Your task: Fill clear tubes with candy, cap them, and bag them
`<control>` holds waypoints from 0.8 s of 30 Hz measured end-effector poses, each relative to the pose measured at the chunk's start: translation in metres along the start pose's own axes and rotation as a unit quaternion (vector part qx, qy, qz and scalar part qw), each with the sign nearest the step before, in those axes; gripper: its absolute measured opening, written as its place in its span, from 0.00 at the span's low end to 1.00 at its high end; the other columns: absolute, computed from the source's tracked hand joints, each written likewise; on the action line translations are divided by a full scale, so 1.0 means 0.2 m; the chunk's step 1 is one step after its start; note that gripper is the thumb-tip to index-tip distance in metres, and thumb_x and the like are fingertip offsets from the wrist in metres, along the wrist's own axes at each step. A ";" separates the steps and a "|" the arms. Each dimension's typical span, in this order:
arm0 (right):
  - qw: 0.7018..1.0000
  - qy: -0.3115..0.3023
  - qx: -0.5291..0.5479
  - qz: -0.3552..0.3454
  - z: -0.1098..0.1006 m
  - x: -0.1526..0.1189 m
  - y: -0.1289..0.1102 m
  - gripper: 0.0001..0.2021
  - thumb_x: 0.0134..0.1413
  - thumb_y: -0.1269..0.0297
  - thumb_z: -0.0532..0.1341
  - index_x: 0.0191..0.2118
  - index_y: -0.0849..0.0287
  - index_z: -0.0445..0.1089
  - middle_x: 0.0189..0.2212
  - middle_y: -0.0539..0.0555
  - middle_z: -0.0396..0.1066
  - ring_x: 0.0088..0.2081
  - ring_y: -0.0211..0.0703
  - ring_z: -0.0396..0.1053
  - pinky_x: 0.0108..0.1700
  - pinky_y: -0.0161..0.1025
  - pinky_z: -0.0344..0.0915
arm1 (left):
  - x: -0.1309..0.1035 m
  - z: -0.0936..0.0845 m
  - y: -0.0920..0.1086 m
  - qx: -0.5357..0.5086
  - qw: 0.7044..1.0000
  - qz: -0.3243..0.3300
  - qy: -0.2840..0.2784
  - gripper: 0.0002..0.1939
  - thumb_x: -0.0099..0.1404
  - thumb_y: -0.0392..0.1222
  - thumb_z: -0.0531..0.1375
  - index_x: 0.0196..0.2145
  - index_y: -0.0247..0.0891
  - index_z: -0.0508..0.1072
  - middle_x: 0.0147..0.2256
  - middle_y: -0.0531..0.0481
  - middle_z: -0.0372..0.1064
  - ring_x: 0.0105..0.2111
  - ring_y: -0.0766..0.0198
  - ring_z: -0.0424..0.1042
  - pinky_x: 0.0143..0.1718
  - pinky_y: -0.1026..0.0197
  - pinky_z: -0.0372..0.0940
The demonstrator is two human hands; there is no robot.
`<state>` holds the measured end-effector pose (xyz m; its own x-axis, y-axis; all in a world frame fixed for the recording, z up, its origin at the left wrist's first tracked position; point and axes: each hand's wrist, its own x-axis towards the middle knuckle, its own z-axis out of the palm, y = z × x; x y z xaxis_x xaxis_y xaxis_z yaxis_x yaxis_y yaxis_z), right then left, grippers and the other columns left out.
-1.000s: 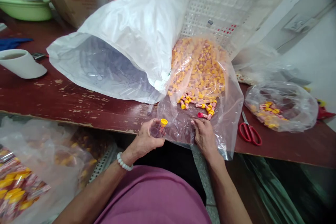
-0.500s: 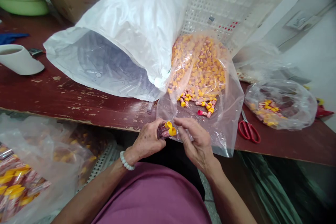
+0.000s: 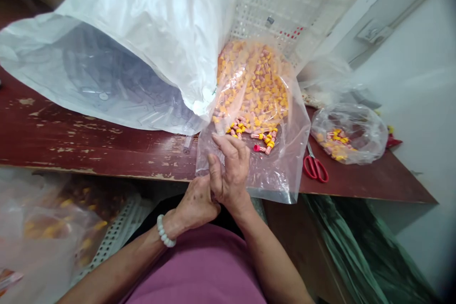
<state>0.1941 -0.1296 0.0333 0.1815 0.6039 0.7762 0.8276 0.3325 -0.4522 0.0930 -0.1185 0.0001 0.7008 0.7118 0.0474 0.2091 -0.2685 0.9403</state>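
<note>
My left hand [image 3: 199, 202], with a beaded bracelet at the wrist, is closed low in front of the table edge. It is wrapped round a few clear tubes with yellow caps, now almost wholly hidden. Against its top presses the heel of my right hand [image 3: 230, 171], whose fingers stretch up and apart with nothing visible in them. Just beyond lies a clear plastic bag [image 3: 274, 183] full of yellow-capped pieces [image 3: 263, 90]; several lie loose in its mouth, one with a red cap [image 3: 256, 148]. A large white bag [image 3: 156, 14] of clear empty tubes [image 3: 124, 90] gapes at the left.
One clear tube [image 3: 187, 144] lies near the white bag. Red-handled scissors [image 3: 315, 168] and a smaller clear bag [image 3: 370, 145] of capped pieces are at the right. A white perforated crate [image 3: 249, 14] stands behind. Lower left is another plastic bag [image 3: 42, 247] beside a white basket [image 3: 107, 242].
My right hand has come left over my left hand, covering the capped tubes that showed before. The view has shifted right, so the white cup and green basin have left it.
</note>
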 end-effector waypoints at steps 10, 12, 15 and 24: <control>0.916 -0.226 -0.279 0.177 -0.22 -0.03 0.63 0.18 0.51 0.76 0.54 0.46 0.57 0.71 0.47 0.59 0.69 0.47 0.53 0.61 0.48 0.50 0.58 | 0.05 -0.13 -0.04 -0.162 0.980 -0.107 0.039 0.18 0.42 0.27 0.57 0.33 0.35 0.65 0.26 0.57 0.62 0.22 0.74 0.58 0.24 0.69 0.55; 0.916 -0.238 -0.265 0.185 -0.26 -0.06 0.71 0.15 0.51 0.75 0.54 0.41 0.58 0.74 0.43 0.61 0.71 0.45 0.53 0.62 0.46 0.48 0.59 | 0.04 -0.13 -0.05 -0.167 0.978 -0.116 0.046 0.19 0.42 0.27 0.58 0.34 0.35 0.64 0.26 0.58 0.62 0.22 0.74 0.57 0.23 0.69 0.54; 0.929 -0.215 -0.234 0.189 -0.27 -0.06 0.69 0.12 0.54 0.72 0.54 0.39 0.60 0.74 0.39 0.62 0.71 0.43 0.51 0.64 0.46 0.47 0.61 | 0.04 -0.12 -0.04 -0.148 0.983 -0.099 0.051 0.19 0.41 0.26 0.57 0.34 0.35 0.64 0.27 0.57 0.62 0.23 0.74 0.58 0.24 0.69 0.55; 0.900 -0.043 0.281 0.330 -0.12 -0.05 0.08 0.08 0.51 0.61 0.63 0.38 0.56 0.70 0.34 0.50 0.73 0.34 0.37 0.70 0.39 0.37 0.67 | 0.04 -0.09 0.00 -0.028 0.999 -0.023 0.009 0.20 0.42 0.26 0.54 0.35 0.35 0.66 0.29 0.56 0.64 0.26 0.70 0.61 0.26 0.67 0.55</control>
<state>0.2176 -0.1468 0.0294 0.4730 0.8503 0.2307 0.1511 0.1797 -0.9721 0.0853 -0.1014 0.0068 0.6779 0.7351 0.0086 0.2029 -0.1984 0.9589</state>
